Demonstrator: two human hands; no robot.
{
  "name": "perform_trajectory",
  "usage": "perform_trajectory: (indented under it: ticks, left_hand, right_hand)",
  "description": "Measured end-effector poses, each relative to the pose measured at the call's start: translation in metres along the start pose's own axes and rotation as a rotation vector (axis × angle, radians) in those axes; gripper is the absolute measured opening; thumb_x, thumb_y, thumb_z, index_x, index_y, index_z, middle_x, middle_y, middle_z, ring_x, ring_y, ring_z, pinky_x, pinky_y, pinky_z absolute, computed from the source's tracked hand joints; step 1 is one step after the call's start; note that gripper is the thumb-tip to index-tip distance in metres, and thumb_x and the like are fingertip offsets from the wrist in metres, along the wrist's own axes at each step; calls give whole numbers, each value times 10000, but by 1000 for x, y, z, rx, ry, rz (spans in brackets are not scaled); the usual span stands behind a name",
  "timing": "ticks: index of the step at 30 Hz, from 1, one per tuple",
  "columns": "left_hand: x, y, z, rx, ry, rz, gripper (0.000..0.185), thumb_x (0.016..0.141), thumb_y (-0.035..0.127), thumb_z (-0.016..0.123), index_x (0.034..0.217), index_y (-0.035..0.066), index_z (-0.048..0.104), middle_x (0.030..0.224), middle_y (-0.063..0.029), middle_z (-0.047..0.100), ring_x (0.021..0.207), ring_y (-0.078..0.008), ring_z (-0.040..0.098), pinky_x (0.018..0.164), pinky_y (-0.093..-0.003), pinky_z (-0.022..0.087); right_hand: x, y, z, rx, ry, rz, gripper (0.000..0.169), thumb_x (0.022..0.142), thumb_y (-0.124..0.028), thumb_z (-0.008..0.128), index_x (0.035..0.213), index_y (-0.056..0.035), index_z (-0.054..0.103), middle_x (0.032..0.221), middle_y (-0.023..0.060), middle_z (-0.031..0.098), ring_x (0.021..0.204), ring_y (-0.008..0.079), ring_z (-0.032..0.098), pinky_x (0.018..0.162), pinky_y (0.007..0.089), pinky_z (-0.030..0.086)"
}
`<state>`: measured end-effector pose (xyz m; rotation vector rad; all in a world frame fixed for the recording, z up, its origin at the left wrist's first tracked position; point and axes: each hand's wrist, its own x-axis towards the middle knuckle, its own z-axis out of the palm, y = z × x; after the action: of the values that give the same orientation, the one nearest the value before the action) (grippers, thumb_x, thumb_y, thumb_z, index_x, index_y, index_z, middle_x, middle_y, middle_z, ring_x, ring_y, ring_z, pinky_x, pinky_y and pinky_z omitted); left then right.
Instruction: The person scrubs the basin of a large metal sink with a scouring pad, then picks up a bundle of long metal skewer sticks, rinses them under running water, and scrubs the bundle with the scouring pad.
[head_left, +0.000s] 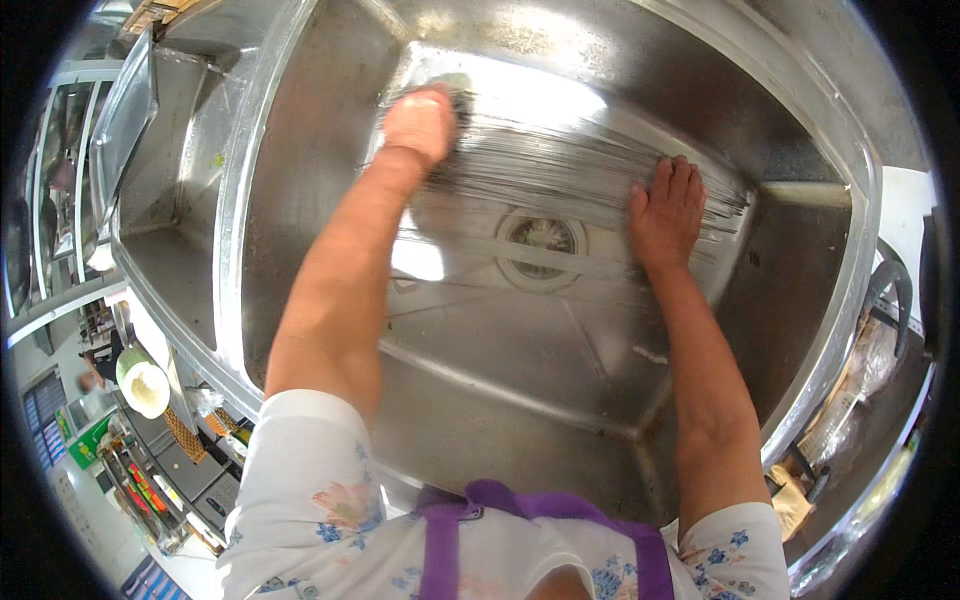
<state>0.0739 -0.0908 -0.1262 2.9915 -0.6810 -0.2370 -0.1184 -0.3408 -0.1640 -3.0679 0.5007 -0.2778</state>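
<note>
Before me is a deep stainless steel sink basin (480, 352), with many long thin metal skewers (540, 161) spread across its floor. My left hand (421, 124), blurred, is curled over their left ends. A greenish pad (454, 79), probably a scouring pad, shows past its fingers; most of it is hidden. My right hand (670, 210) lies palm down on the skewers near their right ends, its thumb apart from the fingers. The round drain strainer (541, 244) sits between and below my hands, on the near side of the skewers.
A second steel basin (169, 247) adjoins on the left, behind a raised metal divider (232, 217). A cut pale-green melon or gourd (142, 386) stands beyond it. Farther left a person (101, 364) is partly visible. Plastic-wrapped items (862, 375) lie right of the sink.
</note>
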Motion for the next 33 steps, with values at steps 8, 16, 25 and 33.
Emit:
perform_trajectory:
  ticks: [8,16,25,33]
  left_hand:
    - [-6,-12,-40,-159,586,-70,101,712,67,505,793,33,556,754,-195,601,744,-355,595,673,-427,490]
    - [0,26,11,86,308,98,229,780,199,492,961,97,588,834,-182,602,751,-337,606,683,-387,497]
    - [-11,-21,-115,-21,878,42,169,783,154,551,879,23,596,700,-139,591,597,-228,573,595,-336,472]
    - [-12,69,-14,-127,200,136,138,746,124,537,873,72,546,841,-176,559,731,-350,574,643,-428,481]
  right_hand:
    - [0,0,-4,43,56,-29,531,838,-339,450,1194,55,445,1278,215,378,1208,378,309,1016,499,220]
    - [-1,5,-1,24,102,-45,521,819,-323,487,1178,53,458,1273,213,385,1196,385,321,1011,509,228]
    - [-4,5,4,-5,122,-41,524,830,-332,475,1192,45,458,1277,204,387,1194,378,332,1014,504,234]
    - [1,0,3,18,103,-55,533,832,-335,460,1197,54,452,1269,217,395,1186,382,340,1015,503,227]
